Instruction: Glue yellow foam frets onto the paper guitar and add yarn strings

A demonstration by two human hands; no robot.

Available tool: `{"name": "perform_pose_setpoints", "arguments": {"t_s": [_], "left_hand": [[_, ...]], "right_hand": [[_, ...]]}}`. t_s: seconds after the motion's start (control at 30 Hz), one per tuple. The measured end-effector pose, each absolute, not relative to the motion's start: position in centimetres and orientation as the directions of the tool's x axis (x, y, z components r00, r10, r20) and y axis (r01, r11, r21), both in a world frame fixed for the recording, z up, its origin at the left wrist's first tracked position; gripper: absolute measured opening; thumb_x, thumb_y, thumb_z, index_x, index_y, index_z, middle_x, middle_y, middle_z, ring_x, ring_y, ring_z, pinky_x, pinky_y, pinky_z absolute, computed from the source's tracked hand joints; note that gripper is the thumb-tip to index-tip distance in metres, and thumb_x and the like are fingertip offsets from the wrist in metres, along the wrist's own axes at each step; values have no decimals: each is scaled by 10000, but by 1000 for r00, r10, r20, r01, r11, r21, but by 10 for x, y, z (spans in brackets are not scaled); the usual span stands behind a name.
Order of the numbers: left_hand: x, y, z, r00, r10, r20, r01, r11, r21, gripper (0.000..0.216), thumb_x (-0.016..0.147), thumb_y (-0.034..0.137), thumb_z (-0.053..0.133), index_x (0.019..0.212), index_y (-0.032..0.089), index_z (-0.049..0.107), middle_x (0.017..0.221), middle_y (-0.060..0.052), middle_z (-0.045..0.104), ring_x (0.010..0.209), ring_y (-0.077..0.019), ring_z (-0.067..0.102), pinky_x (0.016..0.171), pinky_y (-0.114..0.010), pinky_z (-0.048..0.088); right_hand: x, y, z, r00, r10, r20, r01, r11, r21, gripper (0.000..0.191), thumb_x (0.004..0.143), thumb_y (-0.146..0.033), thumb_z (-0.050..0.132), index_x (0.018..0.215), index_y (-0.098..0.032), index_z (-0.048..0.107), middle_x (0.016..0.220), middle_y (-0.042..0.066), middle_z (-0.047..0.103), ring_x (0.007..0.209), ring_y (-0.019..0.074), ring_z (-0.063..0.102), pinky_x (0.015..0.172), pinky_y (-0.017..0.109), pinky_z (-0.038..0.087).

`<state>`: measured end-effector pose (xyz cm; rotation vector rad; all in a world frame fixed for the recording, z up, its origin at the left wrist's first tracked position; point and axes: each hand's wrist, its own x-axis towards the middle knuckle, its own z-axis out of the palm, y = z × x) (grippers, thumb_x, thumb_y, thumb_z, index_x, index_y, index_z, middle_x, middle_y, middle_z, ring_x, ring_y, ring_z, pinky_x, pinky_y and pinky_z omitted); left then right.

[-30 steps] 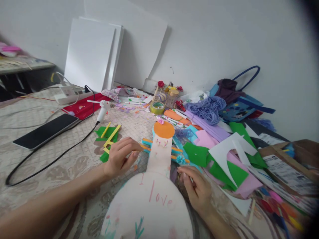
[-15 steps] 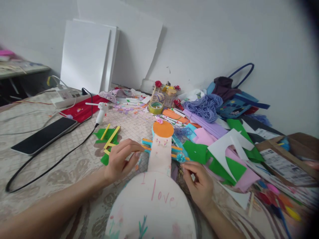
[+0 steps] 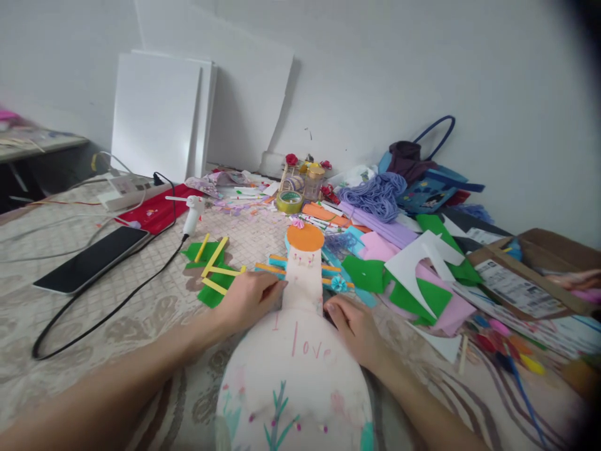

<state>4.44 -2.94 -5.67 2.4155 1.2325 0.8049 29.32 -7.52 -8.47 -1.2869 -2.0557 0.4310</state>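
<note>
Two bare hands flanked a white, guitar-shaped craft piece with an orange disc at its head (image 3: 305, 326), which lay lengthwise on the cloth-covered tabletop (image 3: 248, 235), its round body nearest the person and the word "love" lettered across it. The left hand (image 3: 253, 293) was at the left edge of the craft piece's neck, just below the orange and turquoise stick pegs (image 3: 272, 265), its fingers curled inward. The right hand (image 3: 357, 326) was on the opposite side, where neck met body, with fingers likewise bent in close to one another. Whether either set was clamped on an edge or something thin could not be told.

Beyond the craft piece's head stood a small clear jar with a golden lid (image 3: 314, 185), its contents too small to tell, and before it sat a yellow-green roll of tape (image 3: 290, 202). Farther to the craft piece's right, a blue printed fabric bag with a looped handle (image 3: 428, 195) leaned at the wall; a dark purple cloth (image 3: 407, 160) bunched at its mouth, perhaps inside, perhaps on top. Well to the craft piece's right lay an open brown cardboard box with white printed labels (image 3: 521, 289); a blue item (image 3: 514, 249) showed at its far side, too blurred to identify. To the craft piece's left, yellow flat sticks (image 3: 216, 255) lay on green felt scraps (image 3: 206, 296).
</note>
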Motion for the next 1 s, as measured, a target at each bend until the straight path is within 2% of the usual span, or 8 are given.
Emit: {"name": "perform_pose_setpoints", "arguments": {"t_s": [0.13, 0.3, 0.57, 0.77, 1.0], "left_hand": [[49, -36, -57, 468, 850, 241, 677, -521, 520, 374, 923, 325, 413, 594, 165, 494, 539, 11, 507, 503, -101, 451, 521, -239, 292], [51, -39, -57, 413, 895, 169, 670, -424, 609, 244, 912, 315, 435, 770, 169, 569, 630, -4, 609, 548, -123, 528, 543, -240, 333], [53, -42, -57, 411, 892, 190, 598, -421, 682, 167, 891, 278, 469, 805, 172, 566, 632, -4, 634, 549, -126, 557, 548, -234, 373], [54, -46, -55, 407, 899, 163, 581, -392, 713, 158, 894, 282, 478, 852, 168, 581, 644, -14, 652, 531, -122, 568, 521, -223, 379], [54, -45, -60, 434, 878, 203, 526, -430, 734, 162, 892, 278, 472, 844, 166, 580, 636, -19, 639, 538, -118, 564, 504, -211, 380]], "right_hand": [[292, -75, -83, -262, 929, 259, 714, 368, -596, 364, 994, -376, 369, 697, -213, 505, 666, 11, 588, 632, 180, 549, 607, 292, 362], [292, -72, -80, -205, 962, 182, 725, 274, -632, 426, 992, -435, 317, 664, -217, 479, 657, 40, 618, 641, 206, 567, 616, 303, 368], [288, -74, -77, -178, 978, 105, 676, 199, -709, 420, 963, -468, 358, 680, -213, 534, 713, 51, 650, 699, 226, 589, 654, 319, 387], [288, -74, -76, -95, 994, 58, 576, 102, -811, 401, 911, -535, 450, 767, -202, 620, 746, 53, 678, 736, 229, 604, 675, 319, 419], [288, -69, -77, -95, 991, -94, 356, -55, -933, 456, 778, -593, 623, 938, -167, 660, 873, 83, 730, 820, 247, 670, 688, 330, 512]]}}
